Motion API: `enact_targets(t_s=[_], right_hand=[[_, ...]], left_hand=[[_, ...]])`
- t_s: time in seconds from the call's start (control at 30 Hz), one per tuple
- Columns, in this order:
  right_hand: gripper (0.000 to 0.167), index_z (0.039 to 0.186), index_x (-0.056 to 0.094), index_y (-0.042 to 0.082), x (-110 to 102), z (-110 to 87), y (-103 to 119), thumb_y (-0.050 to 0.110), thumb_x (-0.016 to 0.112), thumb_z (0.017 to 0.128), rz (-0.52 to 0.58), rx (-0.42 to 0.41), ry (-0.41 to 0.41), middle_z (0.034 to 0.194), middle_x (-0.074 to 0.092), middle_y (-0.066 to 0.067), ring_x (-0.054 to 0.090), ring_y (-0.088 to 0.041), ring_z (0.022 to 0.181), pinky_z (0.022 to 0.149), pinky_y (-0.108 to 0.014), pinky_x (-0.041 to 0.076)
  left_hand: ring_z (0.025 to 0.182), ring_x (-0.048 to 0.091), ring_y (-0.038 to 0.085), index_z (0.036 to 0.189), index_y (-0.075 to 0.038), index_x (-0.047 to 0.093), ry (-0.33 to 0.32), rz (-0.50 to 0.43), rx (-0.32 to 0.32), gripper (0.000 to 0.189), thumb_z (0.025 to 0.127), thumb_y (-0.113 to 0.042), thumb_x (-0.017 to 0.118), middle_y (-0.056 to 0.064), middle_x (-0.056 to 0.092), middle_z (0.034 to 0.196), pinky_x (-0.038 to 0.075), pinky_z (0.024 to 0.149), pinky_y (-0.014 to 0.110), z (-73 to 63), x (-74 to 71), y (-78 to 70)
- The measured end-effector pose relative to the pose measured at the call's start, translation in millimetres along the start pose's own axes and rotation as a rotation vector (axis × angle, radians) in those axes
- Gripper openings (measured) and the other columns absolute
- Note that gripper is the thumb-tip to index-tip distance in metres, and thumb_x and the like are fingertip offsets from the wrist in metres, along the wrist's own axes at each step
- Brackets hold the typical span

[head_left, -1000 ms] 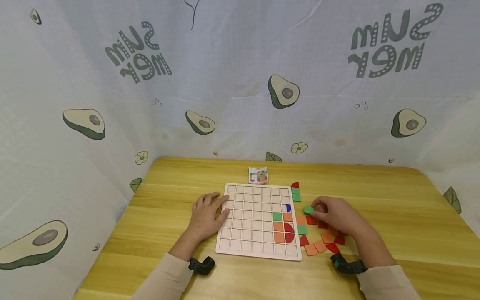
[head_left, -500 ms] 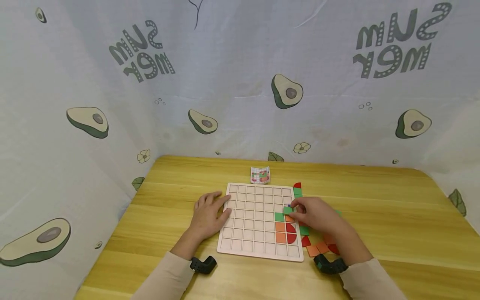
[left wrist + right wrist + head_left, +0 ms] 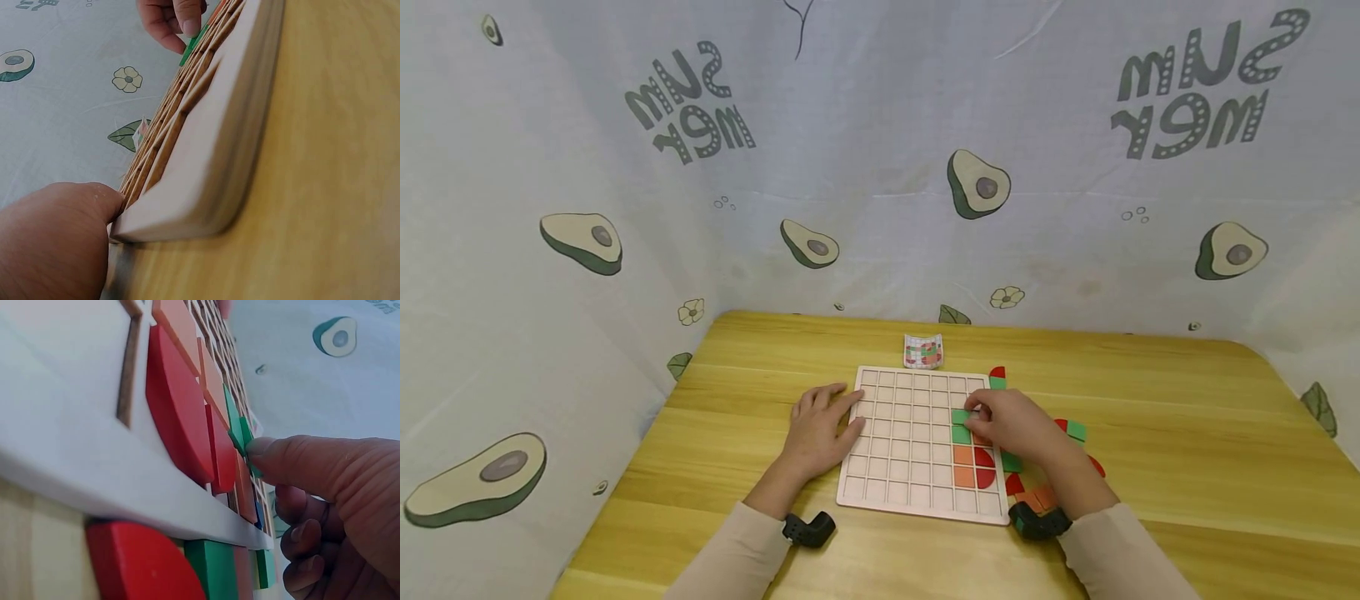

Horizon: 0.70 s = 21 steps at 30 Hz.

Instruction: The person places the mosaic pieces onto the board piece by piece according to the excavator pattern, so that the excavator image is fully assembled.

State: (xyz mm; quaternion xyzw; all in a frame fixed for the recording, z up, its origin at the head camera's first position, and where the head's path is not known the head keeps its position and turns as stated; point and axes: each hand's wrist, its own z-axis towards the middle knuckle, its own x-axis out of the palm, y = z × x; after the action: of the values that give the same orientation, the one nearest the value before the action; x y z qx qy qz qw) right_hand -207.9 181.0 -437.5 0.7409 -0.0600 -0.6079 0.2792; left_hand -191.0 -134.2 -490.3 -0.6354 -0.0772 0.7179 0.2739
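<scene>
Hanging behind the wooden table (image 3: 925, 554) and gridded board (image 3: 901, 454) is avocado-print cloth (image 3: 880, 158).

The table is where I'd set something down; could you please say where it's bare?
Bare table lies left of the left hand, in front of the board between the sleeves, and right of the loose tiles. Crowded: the board's right side, with tiles and the right hand.

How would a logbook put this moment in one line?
left hand: touching left edge of grid board | right hand: pinching green tile at the board | picture card: beyond the board
</scene>
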Motion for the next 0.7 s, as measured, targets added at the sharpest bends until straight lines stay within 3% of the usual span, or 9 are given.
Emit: enact_targets(t_s=[0.3,0.5,0.7], right_hand=[[0.024,0.113,0.072,0.009,1,4.8,-2,0.022,0.073,0.094,0.0,0.044,0.025,0.079,0.057,0.001,0.051,-0.014,0.07,0.063,-0.028,0.044],[0.022,0.113,0.072,0.01,-3,0.4,-4,0.022,0.073,0.094,-0.005,0.022,0.006,0.076,0.055,0.001,0.049,-0.013,0.069,0.061,-0.027,0.041],[0.024,0.115,0.072,0.011,-16,-10.3,-25,0.025,0.071,0.096,0.03,0.057,-0.004,0.078,0.053,-0.001,0.049,-0.016,0.071,0.062,-0.029,0.039]], left_hand=[[0.143,0.036,0.043,0.146,-0.025,0.059,-0.003,-0.002,-0.001,0.046,0.102,-0.039,0.056,0.012,0.049,0.153,0.028,0.113,0.065,0.3,1.5,1.5],[0.143,0.035,0.042,0.146,-0.025,0.058,-0.001,-0.005,-0.002,0.046,0.102,-0.039,0.057,0.012,0.049,0.153,0.028,0.114,0.065,0.8,0.7,0.9],[0.144,0.035,0.042,0.147,-0.026,0.058,0.012,-0.007,-0.006,0.047,0.102,-0.041,0.056,0.011,0.048,0.154,0.027,0.114,0.064,0.5,1.4,1.5]])
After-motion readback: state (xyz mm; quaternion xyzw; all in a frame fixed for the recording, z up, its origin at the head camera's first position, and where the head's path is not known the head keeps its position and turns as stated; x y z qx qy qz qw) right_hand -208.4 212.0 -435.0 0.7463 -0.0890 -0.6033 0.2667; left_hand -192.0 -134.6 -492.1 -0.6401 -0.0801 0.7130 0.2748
